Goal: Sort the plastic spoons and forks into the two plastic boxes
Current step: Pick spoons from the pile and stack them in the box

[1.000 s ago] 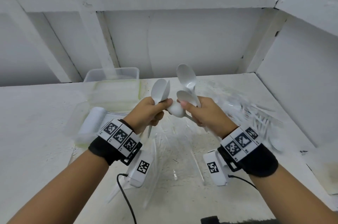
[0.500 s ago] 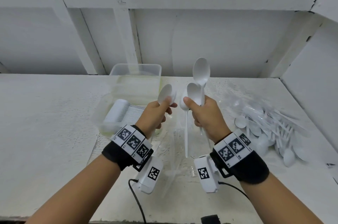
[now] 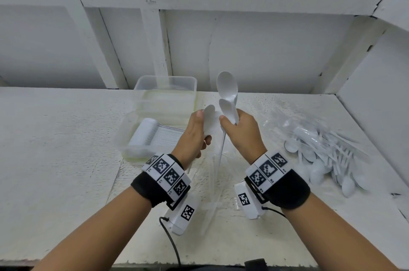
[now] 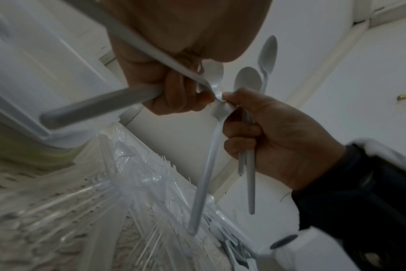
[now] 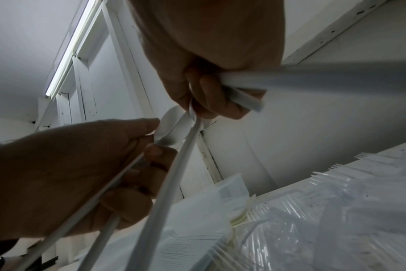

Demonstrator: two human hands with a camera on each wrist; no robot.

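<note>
Your left hand (image 3: 194, 135) and right hand (image 3: 241, 135) now meet thumb to thumb above the table (image 3: 55, 149); half a second ago a small gap showed between them. Your left fingers curl round white spoons (image 3: 210, 120), bowls up. Your right fingers grip more spoons, the tallest spoon (image 3: 226, 85) rising toward 12 o'clock as before, while one long handle (image 4: 204, 176) hangs down toward 6 o'clock, its bowl pinched where the two thumbs touch. The near box (image 3: 130, 131), at 9 o'clock of your left hand, holds a stacked row of white cutlery; the far box (image 3: 166, 82) sits behind it at 11 o'clock. The loose pile of spoons and forks (image 3: 327, 155) lies at 3 o'clock on clear wrapping (image 3: 278, 120), well apart from the boxes, unchanged.
</note>
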